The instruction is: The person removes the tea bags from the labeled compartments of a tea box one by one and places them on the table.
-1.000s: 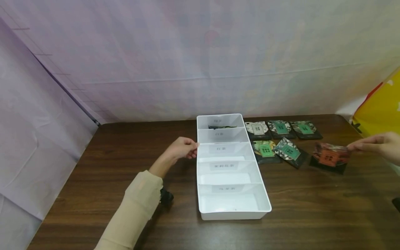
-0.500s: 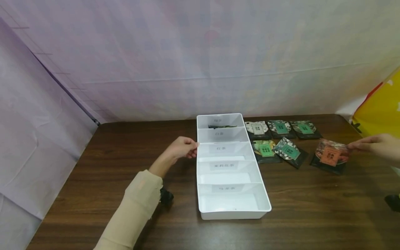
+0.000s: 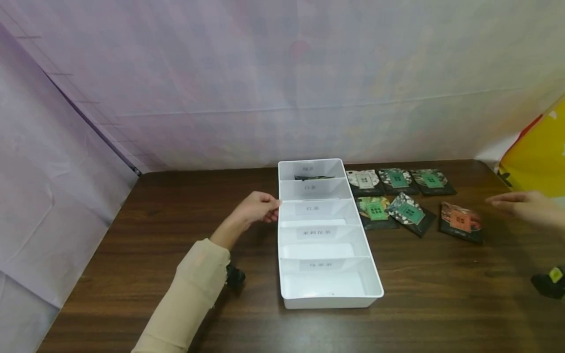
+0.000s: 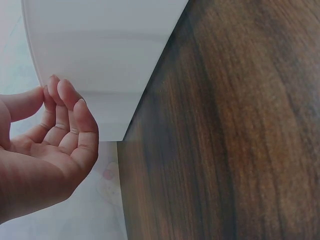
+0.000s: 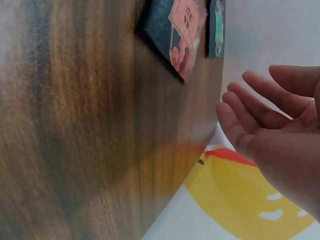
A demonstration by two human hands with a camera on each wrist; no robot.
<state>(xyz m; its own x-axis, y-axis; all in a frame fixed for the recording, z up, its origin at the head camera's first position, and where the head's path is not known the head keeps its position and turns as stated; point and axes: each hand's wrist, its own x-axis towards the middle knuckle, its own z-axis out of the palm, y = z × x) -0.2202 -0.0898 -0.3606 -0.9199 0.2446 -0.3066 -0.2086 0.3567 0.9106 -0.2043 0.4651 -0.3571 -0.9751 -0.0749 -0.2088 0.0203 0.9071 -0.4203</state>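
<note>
My left hand [image 3: 257,210] pinches the left rim of a long white divided box [image 3: 326,303] between thumb and fingertips; the left wrist view shows the thumb and fingers [image 4: 86,117] meeting at that rim. To the box's right, a dark flat sachet with an orange-red label [image 3: 461,223] lies on the table. Just right of this sachet hovers my right hand [image 3: 527,206], fingers loosely extended, holding nothing. In the right wrist view the same hand [image 5: 275,115] is apart from the orange-labelled sachet [image 5: 182,30].
Several other sachets lie between box and right hand, one tilted green-labelled sachet [image 3: 410,214] overlapping a yellow-green one [image 3: 375,213]. Dark sachet edges [image 3: 314,178] show in the box's far compartment. Paper labels mark the compartments. A pale curtain [image 3: 220,98] hangs behind the table [image 3: 441,304].
My right hand has lowered the orange-labelled sachet flat onto the table, let go of it and drawn slightly away. The left hand has stayed at the box rim.
</note>
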